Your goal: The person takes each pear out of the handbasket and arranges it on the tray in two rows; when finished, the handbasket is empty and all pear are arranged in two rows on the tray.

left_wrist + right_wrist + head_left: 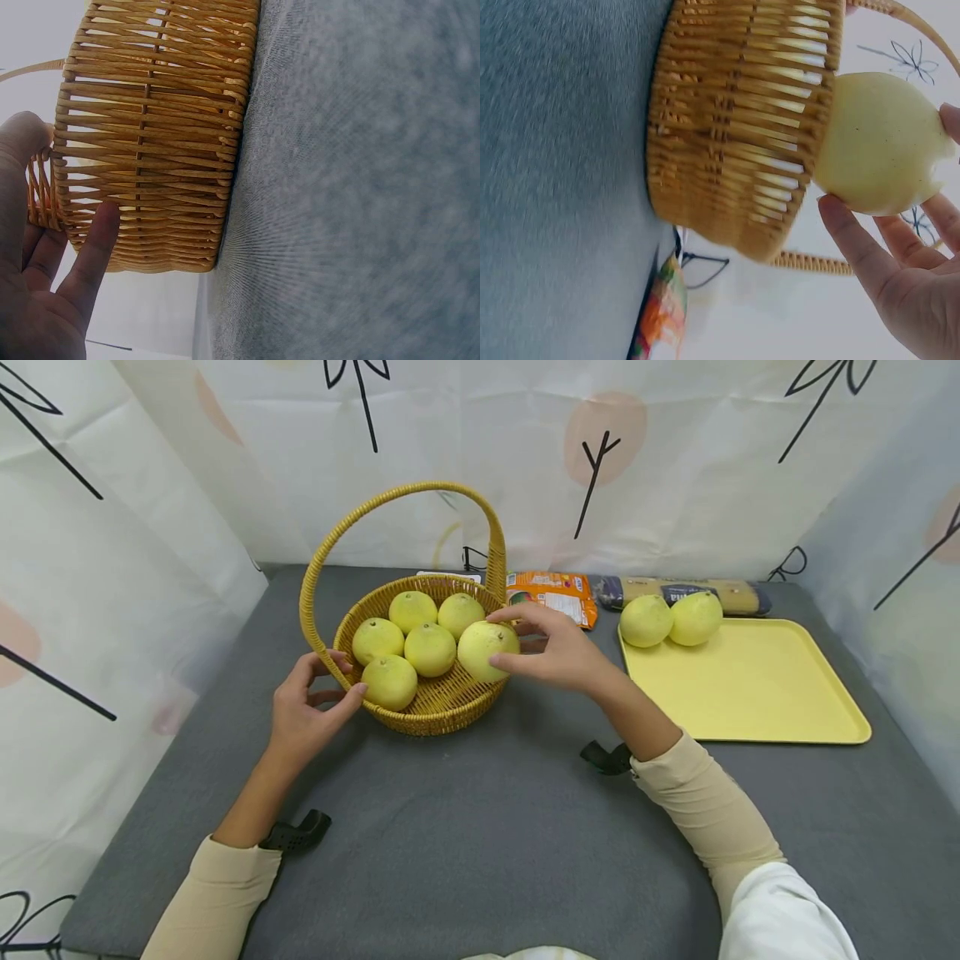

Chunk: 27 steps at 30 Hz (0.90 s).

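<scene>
A round wicker basket [423, 724] with a tall arched handle stands on the grey table, several pale yellow-green pomelos [430, 650] inside it. My left hand [306, 708] grips the basket's left rim at the foot of the handle; in the left wrist view one finger [94, 251] lies along the woven side. With my right hand [551, 647] I hold another pomelo [483, 651] between thumb and fingers at the basket's right rim. The right wrist view shows this pomelo [881, 142] at rim height, overlapping the weave, fingertips spread around it.
To the right lies a yellow tray [757, 685] with two pomelos [647, 621] at its far left corner. Behind it is a long pack of noodles [738, 597]. An orange packet [558, 597] lies behind the basket, near the patterned cloth backdrop [510, 460].
</scene>
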{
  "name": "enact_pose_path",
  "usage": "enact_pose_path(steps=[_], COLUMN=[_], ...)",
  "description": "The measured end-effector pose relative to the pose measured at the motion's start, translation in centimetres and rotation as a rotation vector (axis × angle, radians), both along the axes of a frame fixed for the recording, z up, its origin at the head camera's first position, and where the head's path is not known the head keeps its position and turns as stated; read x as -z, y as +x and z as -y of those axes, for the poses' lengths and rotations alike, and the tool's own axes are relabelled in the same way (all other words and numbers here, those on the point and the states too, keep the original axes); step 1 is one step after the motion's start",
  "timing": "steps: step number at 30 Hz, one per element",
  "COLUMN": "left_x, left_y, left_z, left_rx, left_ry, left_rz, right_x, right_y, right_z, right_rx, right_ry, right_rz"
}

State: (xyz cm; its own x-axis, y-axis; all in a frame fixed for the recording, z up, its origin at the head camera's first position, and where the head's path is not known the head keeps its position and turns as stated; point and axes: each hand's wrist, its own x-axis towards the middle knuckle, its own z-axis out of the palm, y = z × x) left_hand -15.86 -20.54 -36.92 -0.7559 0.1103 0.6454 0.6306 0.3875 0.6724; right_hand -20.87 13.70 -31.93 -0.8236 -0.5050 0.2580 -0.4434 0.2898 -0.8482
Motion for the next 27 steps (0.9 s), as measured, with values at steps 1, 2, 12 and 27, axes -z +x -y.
enact_pose_path(steps=[1, 2, 12, 27], left_x=[0.0, 0.0, 0.0, -0.1], left_y=[0.0, 0.0, -0.1, 0.0], left_z=[0.0, 0.0, 0.0, 0.0], left_rx=[0.000, 0.000, 0.003, 0.014], left_ry=[0.001, 0.002, 0.003, 0.007], left_rz=[0.000, -0.001, 0.000, 0.000], right_x=[-0.1, -0.1, -0.4, -1.4], right_y=[0.0, 0.0, 0.3, -0.3], right_z=[-0.3, -0.5, -3.5, -9.0], right_rx=[0.004, 0.009, 0.071, 0.355], right_ry=[-0.018, -0.031, -0.058, -0.169], right_rz=[0.007, 0.012, 0.048, 0.046])
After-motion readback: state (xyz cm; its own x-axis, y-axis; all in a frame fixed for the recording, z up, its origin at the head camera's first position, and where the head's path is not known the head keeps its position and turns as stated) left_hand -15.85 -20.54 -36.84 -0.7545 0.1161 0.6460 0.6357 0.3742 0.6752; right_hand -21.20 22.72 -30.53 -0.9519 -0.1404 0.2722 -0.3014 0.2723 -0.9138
